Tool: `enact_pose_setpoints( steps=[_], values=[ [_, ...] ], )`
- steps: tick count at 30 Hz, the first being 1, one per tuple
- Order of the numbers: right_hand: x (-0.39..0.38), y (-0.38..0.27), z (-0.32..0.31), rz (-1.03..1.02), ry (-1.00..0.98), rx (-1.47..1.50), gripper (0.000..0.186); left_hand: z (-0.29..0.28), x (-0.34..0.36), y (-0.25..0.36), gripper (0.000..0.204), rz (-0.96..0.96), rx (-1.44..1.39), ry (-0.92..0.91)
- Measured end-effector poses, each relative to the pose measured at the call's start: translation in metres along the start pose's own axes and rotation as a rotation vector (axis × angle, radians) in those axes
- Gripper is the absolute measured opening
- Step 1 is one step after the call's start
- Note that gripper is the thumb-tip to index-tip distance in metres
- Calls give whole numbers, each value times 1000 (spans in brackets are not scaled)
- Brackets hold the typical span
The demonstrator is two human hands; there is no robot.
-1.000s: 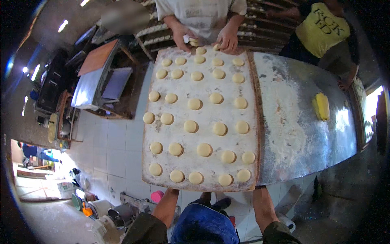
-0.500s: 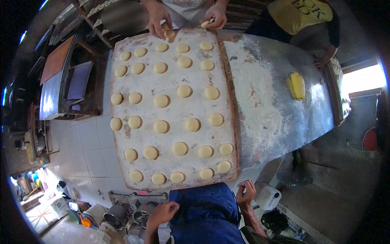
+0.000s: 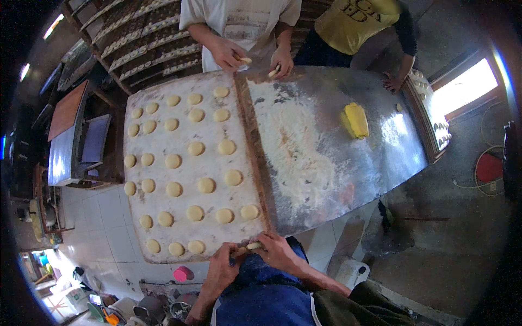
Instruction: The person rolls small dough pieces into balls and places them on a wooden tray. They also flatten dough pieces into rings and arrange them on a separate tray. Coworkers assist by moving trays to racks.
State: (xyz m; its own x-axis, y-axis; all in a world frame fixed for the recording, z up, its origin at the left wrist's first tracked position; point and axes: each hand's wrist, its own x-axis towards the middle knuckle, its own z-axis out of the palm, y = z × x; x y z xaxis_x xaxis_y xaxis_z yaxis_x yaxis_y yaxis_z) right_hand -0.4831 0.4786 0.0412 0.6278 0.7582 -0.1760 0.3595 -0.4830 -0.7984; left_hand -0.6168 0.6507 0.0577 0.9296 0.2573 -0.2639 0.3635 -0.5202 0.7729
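A large floured board (image 3: 185,157) bears rows of pale round dough pieces (image 3: 194,213). At its near right corner, in front of my blue apron (image 3: 261,304), both my hands are close together. My right hand (image 3: 278,252) pinches a dough round (image 3: 254,246) between thumb and fingers. Just left of it, the fingers of my left hand (image 3: 222,270) are closed on another dough round (image 3: 240,252), which is shaded and partly hidden. Three more rounds lie along the near edge, to the left of my left hand.
Across the board a co-worker's hands (image 3: 228,54) hold dough pieces. A metal table (image 3: 326,179) with scattered flour adjoins on the right, bearing a yellow block (image 3: 355,120). Another person's hand (image 3: 392,82) rests at its far end. A pink cup (image 3: 183,273) and pots stand below left.
My hands have come from beside the apron to the board's near right corner and taken hold of two dough rounds. The view has shifted right. The co-worker's hands have lifted from the far edge.
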Motion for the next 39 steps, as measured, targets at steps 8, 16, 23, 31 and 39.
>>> enact_pose_setpoints(
  steps=[8,16,23,31,39],
  values=[
    [74,177,-184,120,279,-161,26,126,172,103,38,298,21,325],
    [95,237,-222,-144,254,-190,24,211,237,149,35,129,-209,460],
    [73,206,-221,109,162,588,42,214,243,164,25,-28,-625,424],
    [74,196,-241,38,-147,620,51,217,238,166,21,-112,-897,339],
    [87,212,-223,375,-74,900,40,231,239,157,32,199,-1282,315]
  ],
)
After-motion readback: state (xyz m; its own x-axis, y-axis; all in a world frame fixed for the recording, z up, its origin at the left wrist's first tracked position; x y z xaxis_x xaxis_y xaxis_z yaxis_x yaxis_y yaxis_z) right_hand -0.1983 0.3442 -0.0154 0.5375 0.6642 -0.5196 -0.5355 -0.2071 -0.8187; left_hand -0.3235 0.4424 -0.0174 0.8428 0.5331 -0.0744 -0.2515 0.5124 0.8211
